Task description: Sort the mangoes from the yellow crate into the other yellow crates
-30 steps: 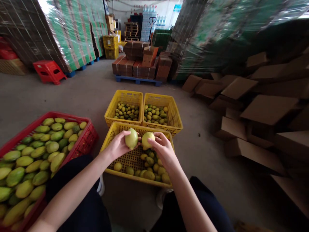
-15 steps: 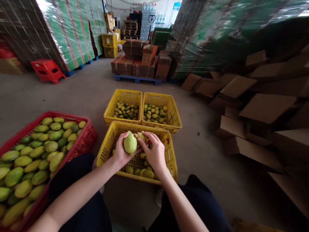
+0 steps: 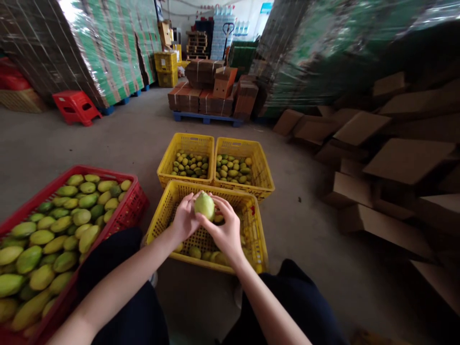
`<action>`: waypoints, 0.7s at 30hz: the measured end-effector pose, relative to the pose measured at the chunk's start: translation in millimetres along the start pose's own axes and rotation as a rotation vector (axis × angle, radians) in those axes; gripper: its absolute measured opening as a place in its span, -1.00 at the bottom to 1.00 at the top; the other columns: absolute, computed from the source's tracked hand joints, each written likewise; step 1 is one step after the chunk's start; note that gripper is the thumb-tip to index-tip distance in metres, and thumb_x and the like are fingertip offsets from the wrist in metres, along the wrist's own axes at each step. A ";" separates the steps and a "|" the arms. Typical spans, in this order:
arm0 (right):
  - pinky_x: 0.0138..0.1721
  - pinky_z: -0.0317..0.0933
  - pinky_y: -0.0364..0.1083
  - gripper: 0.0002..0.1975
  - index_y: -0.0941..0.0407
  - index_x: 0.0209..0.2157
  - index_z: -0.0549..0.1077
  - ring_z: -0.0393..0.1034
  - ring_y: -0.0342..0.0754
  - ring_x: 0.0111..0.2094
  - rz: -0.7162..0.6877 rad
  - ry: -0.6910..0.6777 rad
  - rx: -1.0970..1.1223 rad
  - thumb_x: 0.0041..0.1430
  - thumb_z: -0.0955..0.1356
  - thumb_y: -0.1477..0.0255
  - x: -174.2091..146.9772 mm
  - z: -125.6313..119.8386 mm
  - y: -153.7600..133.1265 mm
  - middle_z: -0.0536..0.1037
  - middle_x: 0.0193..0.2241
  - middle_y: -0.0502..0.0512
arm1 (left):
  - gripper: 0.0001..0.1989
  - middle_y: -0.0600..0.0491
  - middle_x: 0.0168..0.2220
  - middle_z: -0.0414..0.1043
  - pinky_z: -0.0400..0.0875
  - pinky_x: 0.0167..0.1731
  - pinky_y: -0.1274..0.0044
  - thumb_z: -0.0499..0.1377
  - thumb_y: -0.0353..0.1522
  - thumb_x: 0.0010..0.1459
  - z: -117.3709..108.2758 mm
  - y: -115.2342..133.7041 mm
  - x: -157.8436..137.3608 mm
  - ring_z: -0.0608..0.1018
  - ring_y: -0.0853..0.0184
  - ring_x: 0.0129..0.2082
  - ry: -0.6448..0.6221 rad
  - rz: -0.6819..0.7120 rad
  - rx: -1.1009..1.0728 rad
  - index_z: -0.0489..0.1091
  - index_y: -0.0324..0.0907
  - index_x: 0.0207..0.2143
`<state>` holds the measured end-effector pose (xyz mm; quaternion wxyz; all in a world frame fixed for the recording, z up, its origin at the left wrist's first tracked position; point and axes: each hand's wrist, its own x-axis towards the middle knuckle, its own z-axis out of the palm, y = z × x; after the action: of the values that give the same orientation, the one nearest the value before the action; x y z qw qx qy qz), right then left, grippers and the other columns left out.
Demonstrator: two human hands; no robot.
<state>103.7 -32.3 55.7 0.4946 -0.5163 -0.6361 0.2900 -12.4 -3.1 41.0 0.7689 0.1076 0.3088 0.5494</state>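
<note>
Over the near yellow crate (image 3: 259, 235), a pale green lemon (image 3: 204, 207) is held up between my two hands. My left hand (image 3: 186, 218) cups it from the left and below. From the right, my right hand (image 3: 226, 229) grips it, the thumb across its lower front and the fingers behind. Some yellow shows under the right fingers; whether that is a second lemon in the hand or one in the crate, I cannot tell. Several green-yellow lemons (image 3: 195, 252) lie in the crate below, partly hidden by my hands and forearms.
Two yellow crates (image 3: 160, 167) with lemons adjoin the near crate's far side. A red crate (image 3: 138, 191) full of lemons stands at left. Cardboard boxes (image 3: 406, 160) are piled at right. Farther off are a red stool (image 3: 77, 106) and a blue pallet (image 3: 206, 117) stacked with cartons.
The lemon in my left hand has moved right, and my right hand has closed onto it. The other lemon seen at my right fingers no longer shows clearly. The view has shifted slightly.
</note>
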 end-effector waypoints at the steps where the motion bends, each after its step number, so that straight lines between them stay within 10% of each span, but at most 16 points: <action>1: -0.17 0.38 0.06 -0.60 0.08 -0.13 0.51 0.45 0.11 -0.12 0.050 -0.002 0.092 -0.01 0.44 0.20 2.8 -4.4 -0.9 0.57 -0.12 0.20 | -0.77 -0.02 -0.22 0.51 0.44 -0.11 0.38 0.15 -0.31 0.10 1.6 3.0 2.2 0.55 0.21 -0.14 0.000 0.019 0.010 0.38 -0.20 -0.18; 9: -0.29 0.41 0.02 -0.53 0.08 -0.14 0.47 0.50 0.03 -0.35 0.230 0.041 0.236 -0.13 0.51 0.24 21.9 -37.4 7.5 0.61 -0.37 0.05 | -0.64 0.03 -0.10 0.47 0.36 -0.11 0.52 0.41 -0.35 -0.10 7.1 18.6 -3.7 0.51 0.32 -0.12 -0.167 0.396 0.464 0.41 -0.15 -0.23; 21: -0.07 0.38 0.07 -0.52 0.02 0.01 0.39 0.47 0.05 -0.08 -0.137 0.123 0.007 0.00 0.42 0.45 11.9 -30.3 16.3 0.54 -0.07 0.14 | -0.56 0.05 -0.17 0.38 0.38 -0.12 0.53 0.43 -0.44 -0.17 7.7 22.6 -14.0 0.49 0.33 -0.14 -0.353 0.767 0.740 0.41 -0.14 -0.19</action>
<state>138.1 -20.4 55.7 0.5532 -0.4866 -0.6375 0.2255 -28.3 -6.1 63.4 0.4648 0.5650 0.2865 0.6185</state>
